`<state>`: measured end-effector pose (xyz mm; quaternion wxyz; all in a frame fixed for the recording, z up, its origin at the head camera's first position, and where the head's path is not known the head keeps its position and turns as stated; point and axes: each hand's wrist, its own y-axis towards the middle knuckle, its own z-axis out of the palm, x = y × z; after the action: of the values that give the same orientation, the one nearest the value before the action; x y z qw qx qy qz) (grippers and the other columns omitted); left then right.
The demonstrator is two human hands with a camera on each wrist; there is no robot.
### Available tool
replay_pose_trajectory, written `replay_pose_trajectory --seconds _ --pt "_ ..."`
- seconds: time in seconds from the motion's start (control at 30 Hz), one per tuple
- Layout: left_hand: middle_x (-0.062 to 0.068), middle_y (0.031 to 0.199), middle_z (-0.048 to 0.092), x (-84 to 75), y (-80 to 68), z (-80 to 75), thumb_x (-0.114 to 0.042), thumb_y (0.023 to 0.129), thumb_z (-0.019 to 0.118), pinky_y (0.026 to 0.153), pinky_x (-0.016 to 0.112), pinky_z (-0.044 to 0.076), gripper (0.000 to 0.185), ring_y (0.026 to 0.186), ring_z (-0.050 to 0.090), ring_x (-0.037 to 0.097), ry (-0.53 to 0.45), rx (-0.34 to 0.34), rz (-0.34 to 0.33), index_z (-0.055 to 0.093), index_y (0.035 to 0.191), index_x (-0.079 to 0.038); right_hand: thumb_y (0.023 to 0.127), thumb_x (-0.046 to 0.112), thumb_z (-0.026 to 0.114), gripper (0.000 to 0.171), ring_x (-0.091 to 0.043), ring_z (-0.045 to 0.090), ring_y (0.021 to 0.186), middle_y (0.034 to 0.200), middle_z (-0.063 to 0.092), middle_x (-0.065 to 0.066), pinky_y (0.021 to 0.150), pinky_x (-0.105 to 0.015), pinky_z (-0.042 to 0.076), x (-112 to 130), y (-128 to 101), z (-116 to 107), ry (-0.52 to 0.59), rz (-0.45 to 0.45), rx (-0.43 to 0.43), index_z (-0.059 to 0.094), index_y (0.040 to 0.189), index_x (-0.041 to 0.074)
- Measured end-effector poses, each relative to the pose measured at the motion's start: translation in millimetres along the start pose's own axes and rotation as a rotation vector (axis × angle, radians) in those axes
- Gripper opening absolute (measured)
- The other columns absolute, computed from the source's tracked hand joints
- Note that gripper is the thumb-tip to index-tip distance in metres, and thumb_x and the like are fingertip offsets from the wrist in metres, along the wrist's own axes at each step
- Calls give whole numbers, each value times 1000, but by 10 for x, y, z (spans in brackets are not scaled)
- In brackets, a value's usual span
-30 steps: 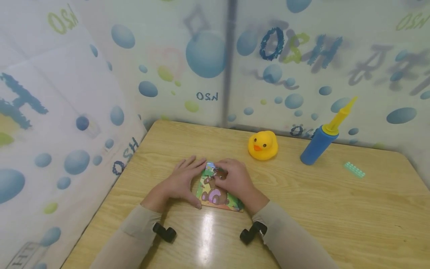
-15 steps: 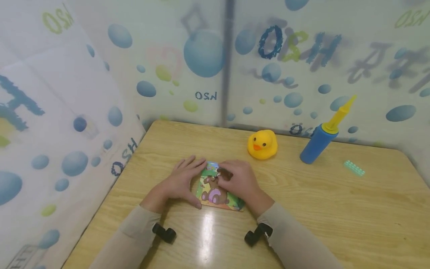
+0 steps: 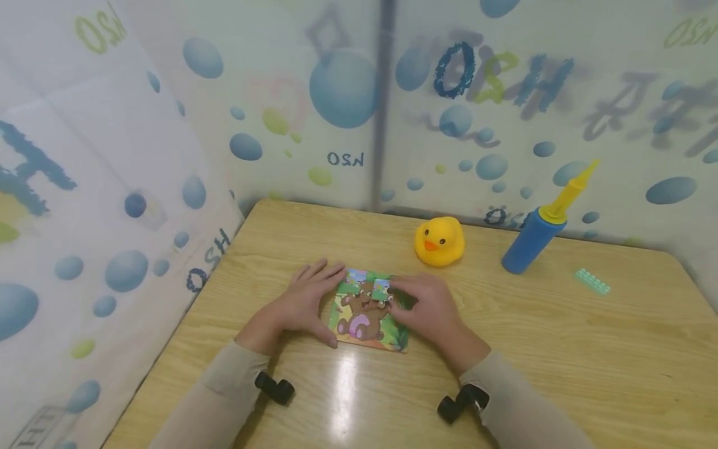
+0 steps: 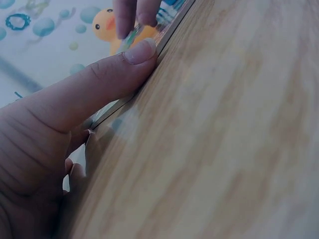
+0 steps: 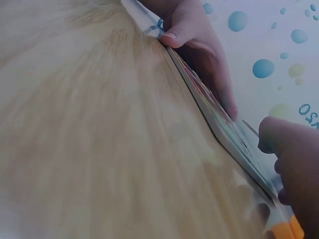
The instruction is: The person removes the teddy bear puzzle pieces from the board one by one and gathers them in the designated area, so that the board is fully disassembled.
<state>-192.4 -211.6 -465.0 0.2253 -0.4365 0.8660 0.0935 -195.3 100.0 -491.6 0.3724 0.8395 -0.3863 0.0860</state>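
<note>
A bear jigsaw board (image 3: 364,325) lies flat on the wooden table (image 3: 561,349), and its thin edge shows in the right wrist view (image 5: 224,130). My left hand (image 3: 303,302) rests on the board's left side with straight fingers. Its thumb (image 4: 99,84) presses against the near edge. My right hand (image 3: 429,305) arches over the board's right side. Its fingertips hold a small puzzle piece (image 3: 383,289) at the upper right of the picture. The palm hides the right part of the board.
A yellow rubber duck (image 3: 439,242) sits behind the board. A blue pump with a yellow nozzle (image 3: 533,240) leans by the back wall. A small green toy brick (image 3: 591,282) lies at the far right. Bubble-print sheets wall in the table's left and back.
My right hand has slid to the right across the board, uncovering more of the bear picture. The piece has moved with it toward the upper right. The left hand has stayed still.
</note>
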Motion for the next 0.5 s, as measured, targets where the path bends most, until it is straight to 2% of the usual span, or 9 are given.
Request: replay_pose_trajectory --seconds 0.5 --pt "5 177 20 70 24 42 -70 52 98 128 62 -1 149 163 4 39 12 20 -34 27 170 -12 78 12 85 31 -26 76 99 111 81 -2 86 -48 61 -366 -406 -470 -51 65 -51 85 109 12"
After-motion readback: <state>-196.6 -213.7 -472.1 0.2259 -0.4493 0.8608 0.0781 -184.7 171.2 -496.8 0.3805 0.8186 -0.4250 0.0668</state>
